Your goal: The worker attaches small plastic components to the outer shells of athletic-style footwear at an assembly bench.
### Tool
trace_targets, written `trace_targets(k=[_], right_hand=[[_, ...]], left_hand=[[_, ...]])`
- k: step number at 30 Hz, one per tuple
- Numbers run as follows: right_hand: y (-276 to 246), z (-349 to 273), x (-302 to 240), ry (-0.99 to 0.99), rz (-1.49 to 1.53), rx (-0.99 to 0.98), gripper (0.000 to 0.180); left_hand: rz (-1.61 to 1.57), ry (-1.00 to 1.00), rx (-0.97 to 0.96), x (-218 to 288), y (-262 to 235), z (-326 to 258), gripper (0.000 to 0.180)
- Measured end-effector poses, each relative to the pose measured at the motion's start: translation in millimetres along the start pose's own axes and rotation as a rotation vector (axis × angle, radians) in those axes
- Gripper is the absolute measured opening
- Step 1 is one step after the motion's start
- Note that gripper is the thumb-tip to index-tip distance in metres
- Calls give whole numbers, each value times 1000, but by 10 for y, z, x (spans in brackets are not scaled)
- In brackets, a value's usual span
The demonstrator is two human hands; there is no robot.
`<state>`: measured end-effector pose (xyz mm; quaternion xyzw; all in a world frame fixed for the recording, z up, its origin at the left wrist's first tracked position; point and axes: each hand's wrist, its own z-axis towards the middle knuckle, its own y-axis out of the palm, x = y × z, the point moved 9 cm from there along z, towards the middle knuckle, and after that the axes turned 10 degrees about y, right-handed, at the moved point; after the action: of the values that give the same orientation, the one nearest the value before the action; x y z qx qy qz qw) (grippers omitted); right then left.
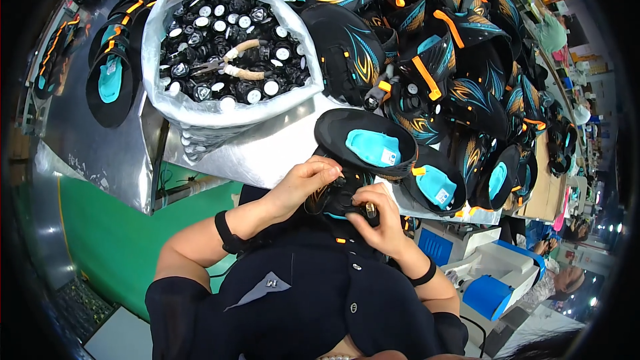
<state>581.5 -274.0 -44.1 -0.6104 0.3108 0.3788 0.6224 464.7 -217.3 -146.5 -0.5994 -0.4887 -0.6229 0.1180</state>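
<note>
Taking twelve o'clock as straight out from the person's body, the black shoe [343, 199] in hand sits in front of the waist, between the two hands, just inside the near edge of the tabletop [260, 153]; much of it is covered, so I cannot tell its long axis for certain.

The left hand [307, 179] comes at it from ten o'clock, thumb and forefinger pinched nearly together on its dark upper edge; the shoe's visible body lies toward four or five o'clock from those fingers. The right hand [380, 220] is on the other side, at three o'clock, fingers curled in around a small piece with a golden glint [369, 211]; from there the shoe lies toward nine or ten; both hands are about equally near.

Just beyond the fingers, at twelve to one o'clock, another shoe with a teal insole [372, 148] shows its opening, its long axis running from ten toward four; whether it touches the shoe below, I cannot tell.

Out at eleven stands a white plastic bag [157, 80] full of black parts with white discs [257, 95], with pliers [243, 73] lying on top; toward one and two o'clock shoes [480, 100] are heaped; a blue-and-white machine [488, 295] stands at four.
</note>
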Motion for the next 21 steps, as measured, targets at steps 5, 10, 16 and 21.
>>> trace_targets(k=[5, 10, 16, 21], right_hand=[[-6, -66, -56, -34, -314, -9, 50], [0, -115, -124, -201, -417, 291, 39], [40, -134, -43, -267, -390, 341, 35], [98, -77, -198, -294, -429, 182, 53]], left_hand=[[94, -138, 15, -41, 59, -37, 27], [235, 7, 32, 46, 171, -41, 12], [1109, 618, -173, 556, 465, -50, 16], [1468, 686, -367, 590, 667, -306, 53]])
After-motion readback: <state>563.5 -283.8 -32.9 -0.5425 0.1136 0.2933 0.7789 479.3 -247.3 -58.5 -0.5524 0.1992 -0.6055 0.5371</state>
